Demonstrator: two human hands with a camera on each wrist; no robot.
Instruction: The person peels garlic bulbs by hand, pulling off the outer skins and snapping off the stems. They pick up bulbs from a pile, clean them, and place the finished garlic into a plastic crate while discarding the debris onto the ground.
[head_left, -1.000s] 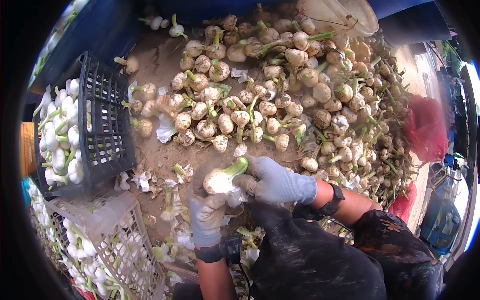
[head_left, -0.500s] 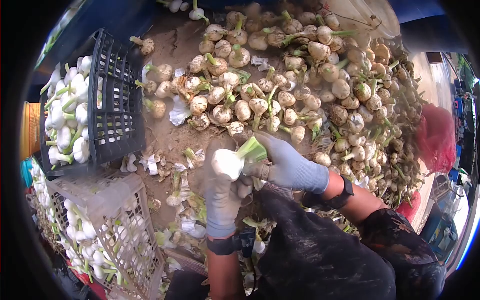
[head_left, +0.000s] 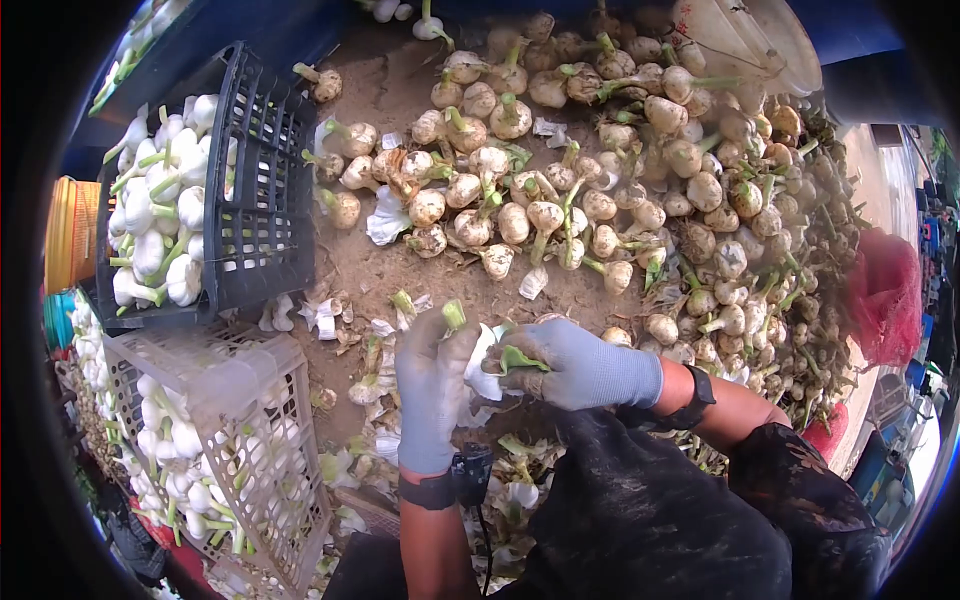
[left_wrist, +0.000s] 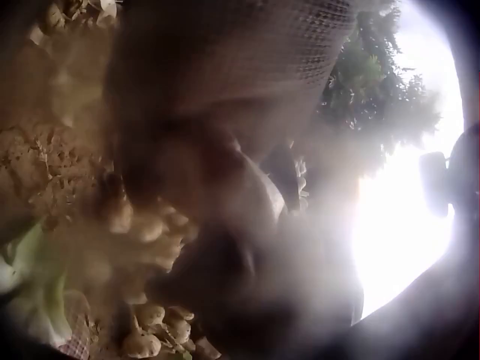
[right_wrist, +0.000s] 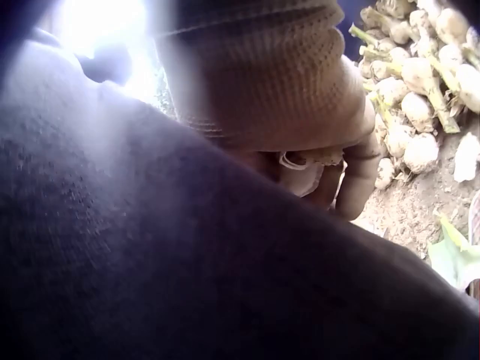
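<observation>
My gloved left hand [head_left: 432, 385] grips a garlic bulb, mostly hidden behind the fingers; its cut green stem [head_left: 454, 315] pokes out above them. Close beside it, my gloved right hand [head_left: 590, 365] pinches a strip of peeled garlic skin, with a green leaf end [head_left: 522, 359] at the fingertips. A white skin piece [head_left: 484, 366] shows between the two hands. In the right wrist view, curled fingers hold a whitish scrap [right_wrist: 301, 177]. The left wrist view is dark and blurred around the hand. Unpeeled garlic bulbs [head_left: 545, 215] with soil on them lie ahead of both hands.
At left stands a black crate [head_left: 262, 180] of white garlic, with a pale plastic crate [head_left: 275, 440] of more in front of it. Shed skins [head_left: 375, 385] litter the ground. Garlic is heaped at right near a red mesh bag [head_left: 885, 300]; a whitish tub [head_left: 760, 45] sits behind.
The right hand has pulled rightward from the bulb with a strip of skin and green leaf. The left hand has turned, covering the bulb that showed white earlier. The head view has shifted.
</observation>
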